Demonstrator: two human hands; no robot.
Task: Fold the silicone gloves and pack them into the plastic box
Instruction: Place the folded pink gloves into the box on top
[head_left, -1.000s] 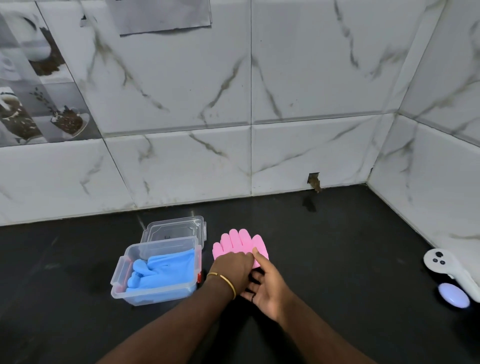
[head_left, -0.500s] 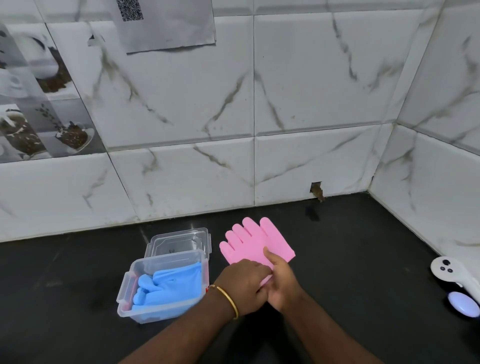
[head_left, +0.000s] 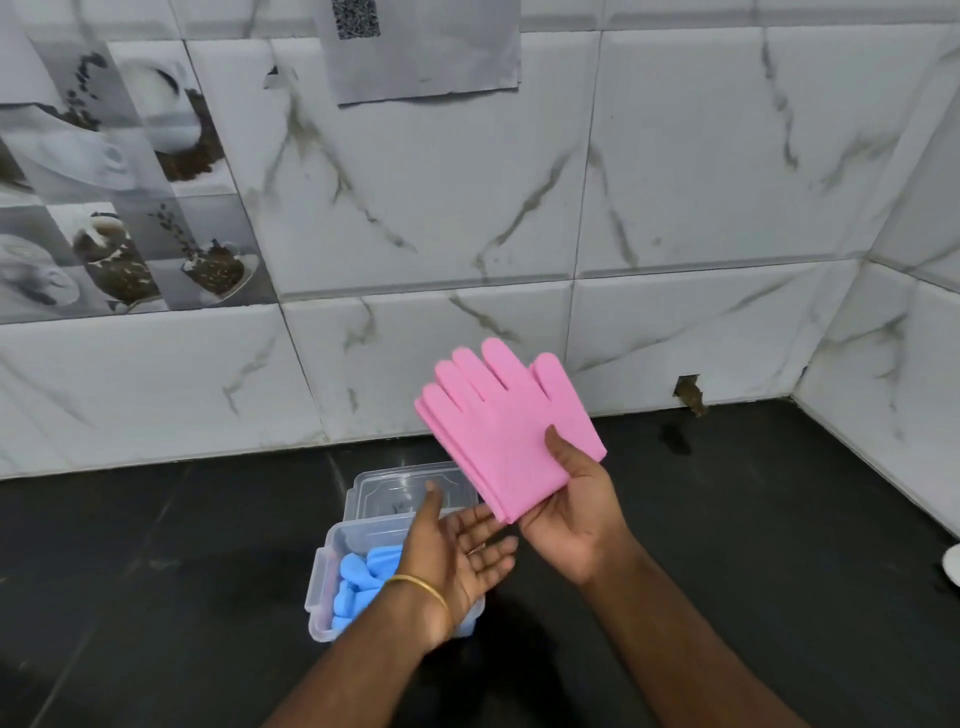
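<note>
My right hand (head_left: 574, 506) holds the folded pink silicone gloves (head_left: 501, 423) up in the air, thumb on top, their fingers pointing up and away. My left hand (head_left: 457, 558) is open, palm up, just below and left of the pink gloves, with its fingertips near the folded edge. Under my left hand stands the clear plastic box (head_left: 321, 587) on the black counter, with folded blue gloves (head_left: 358, 582) inside. Its clear lid (head_left: 405, 488) is swung open behind it.
The black counter (head_left: 156, 571) meets tiled walls at the back and the right. A white object (head_left: 951, 564) shows at the right edge. A sheet of paper (head_left: 426, 52) hangs on the back wall.
The pink gloves have been lifted off the counter by my right hand. My left hand has come off them and opened, palm up. The view has tilted up.
</note>
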